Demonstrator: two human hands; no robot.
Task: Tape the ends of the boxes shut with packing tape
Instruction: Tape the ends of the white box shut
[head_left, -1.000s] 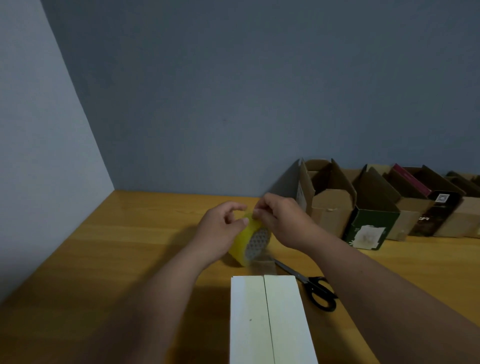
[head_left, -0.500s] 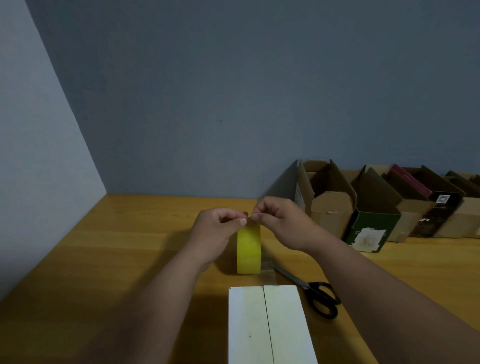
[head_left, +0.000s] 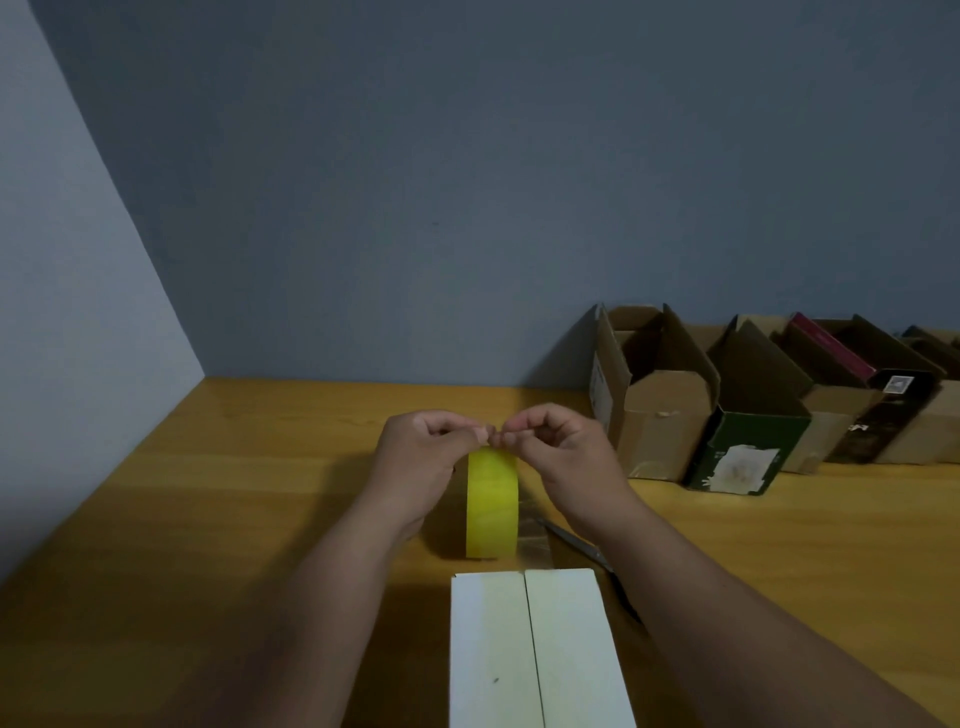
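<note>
1 head-worn camera looks forward and down, close over the wooden table (head_left: 208, 519), toward the wall corner.

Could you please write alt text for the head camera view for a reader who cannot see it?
Both hands, left hand and right hand, pinch the top of an upright yellow tape roll on a wooden table, behind a white box. Scissors lie right; open cardboard boxes line the wall.

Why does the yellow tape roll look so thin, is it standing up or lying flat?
Standing up. The tape roll rests on its edge on the table, so only its yellow band faces the camera.
</note>
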